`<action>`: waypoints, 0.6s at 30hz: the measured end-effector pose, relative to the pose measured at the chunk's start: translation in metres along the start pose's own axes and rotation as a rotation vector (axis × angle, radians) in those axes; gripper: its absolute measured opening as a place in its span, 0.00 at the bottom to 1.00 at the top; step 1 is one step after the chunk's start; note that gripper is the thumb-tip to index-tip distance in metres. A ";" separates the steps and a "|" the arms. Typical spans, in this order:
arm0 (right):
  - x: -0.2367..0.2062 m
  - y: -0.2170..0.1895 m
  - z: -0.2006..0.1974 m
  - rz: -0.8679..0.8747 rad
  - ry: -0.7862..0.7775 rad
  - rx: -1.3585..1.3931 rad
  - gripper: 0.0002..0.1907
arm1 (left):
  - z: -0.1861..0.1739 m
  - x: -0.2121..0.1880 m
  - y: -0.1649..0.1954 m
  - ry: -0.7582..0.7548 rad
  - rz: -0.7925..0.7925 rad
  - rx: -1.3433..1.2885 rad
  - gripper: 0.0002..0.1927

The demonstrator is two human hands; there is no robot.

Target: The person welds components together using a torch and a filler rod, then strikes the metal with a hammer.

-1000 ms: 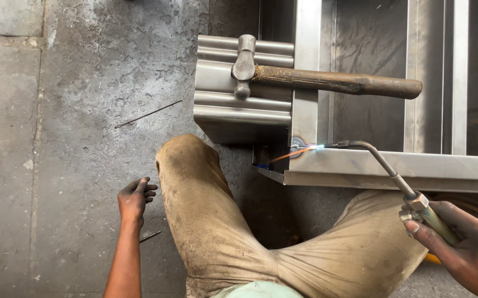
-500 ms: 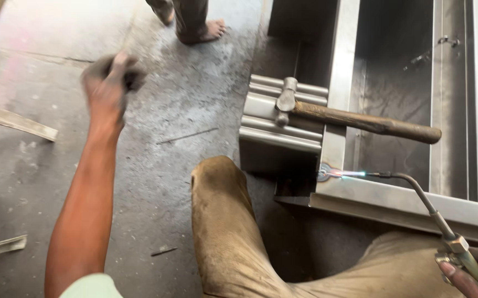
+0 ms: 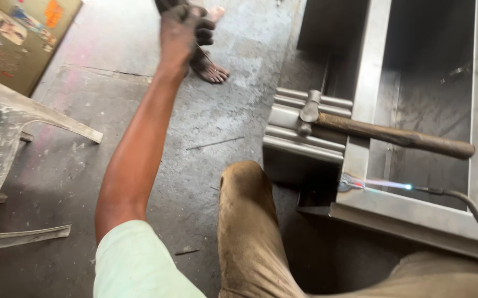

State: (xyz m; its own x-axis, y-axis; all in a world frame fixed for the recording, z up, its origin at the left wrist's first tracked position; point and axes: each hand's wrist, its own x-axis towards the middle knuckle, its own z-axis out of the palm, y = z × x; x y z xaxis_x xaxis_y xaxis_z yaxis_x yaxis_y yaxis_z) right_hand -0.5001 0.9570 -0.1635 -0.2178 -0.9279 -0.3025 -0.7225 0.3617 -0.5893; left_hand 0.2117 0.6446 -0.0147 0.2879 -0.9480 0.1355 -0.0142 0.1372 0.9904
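The left hand (image 3: 181, 27) is raised at arm's length over the concrete floor (image 3: 112, 55), near the top edge of the view; its fingers are curled together around what seems to be a thin rod (image 3: 204, 52), though blur makes that hard to confirm. The right hand is out of view past the lower right corner, so its fingers cannot be told; only the torch (image 3: 470, 207) shows, its bent tube reaching leftward; its blue flame (image 3: 385, 184) plays on the inner corner of the metal frame (image 3: 360, 110). A hammer (image 3: 382, 132) lies across the frame's upright edge, head resting on a ribbed metal section (image 3: 283, 118); a bent knee (image 3: 247, 221) sits just beside the frame's lower left corner; another person's bare foot (image 3: 208, 66) stands beyond.
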 end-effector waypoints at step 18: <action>-0.064 -0.088 -0.040 0.272 -0.182 -0.205 0.26 | -0.029 -0.255 0.135 -0.554 -0.619 -0.722 0.34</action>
State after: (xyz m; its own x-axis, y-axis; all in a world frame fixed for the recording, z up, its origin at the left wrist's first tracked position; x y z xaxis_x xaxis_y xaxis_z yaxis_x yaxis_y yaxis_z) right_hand -0.4494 0.9806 -0.0623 -0.3131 -0.7628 -0.5658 -0.7743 0.5500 -0.3130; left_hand 0.1645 0.9132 0.0838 -0.4202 -0.8834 -0.2074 0.5999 -0.4419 0.6670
